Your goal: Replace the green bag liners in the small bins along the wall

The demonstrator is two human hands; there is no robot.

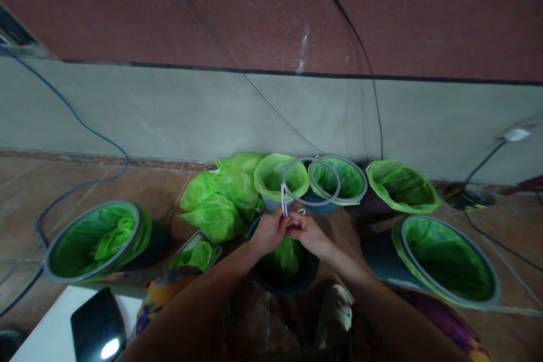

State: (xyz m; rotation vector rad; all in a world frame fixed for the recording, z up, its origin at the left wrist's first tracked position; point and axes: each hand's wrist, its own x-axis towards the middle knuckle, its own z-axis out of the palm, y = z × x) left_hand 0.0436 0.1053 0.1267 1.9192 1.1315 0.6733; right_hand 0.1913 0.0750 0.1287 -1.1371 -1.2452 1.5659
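Above a dark bin, my left hand and my right hand meet, fingers pinched around a white drawstring. One loop of the string stands up over my left fingertips; a short end curls by the right ones. Below them, a green drawstring bag hangs gathered inside the bin, its top hidden by my hands. Just beyond my hands, a loose grey ring lies over the edges of a green-lined bin and a second lined bin.
Full green bags lean by the wall. A lined bin stands left, near a tray with green plastic. Right are a lined bin and a tilted one. A phone lies on a white surface. A blue cable crosses the floor.
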